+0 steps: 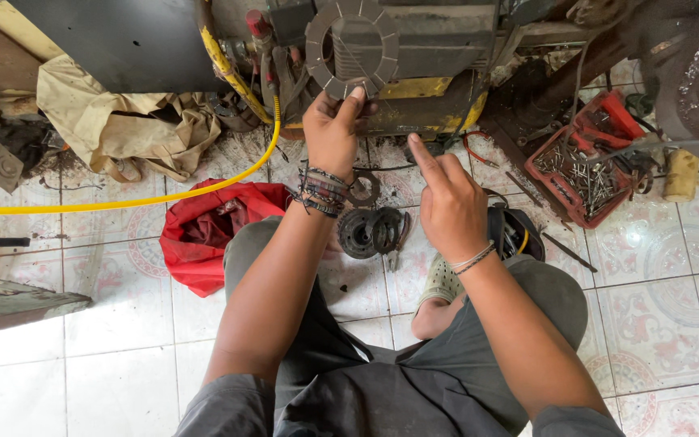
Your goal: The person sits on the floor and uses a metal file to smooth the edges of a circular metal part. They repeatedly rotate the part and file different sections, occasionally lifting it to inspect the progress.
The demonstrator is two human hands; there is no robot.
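Head view shows a person sitting on the pale patterned tile floor, both arms stretched forward. Left hand is closed around the lower edge of a flat grey ring-shaped friction disc with segmented pads, thumb on its face, and lifts it up in front of the dark machine housing at the far side. Right hand holds nothing; its index finger is stretched out towards the disc and the other fingers are curled in. On the floor between the knees lie a black round clutch hub and, just beyond it, a thin dark metal ring, so I judge the assembly is taken apart and one disc is under inspection, while putting the parts together is not yet done. A red plastic tray of bolts stands far right, a red cloth lies left, a yellow hose runs across the floor
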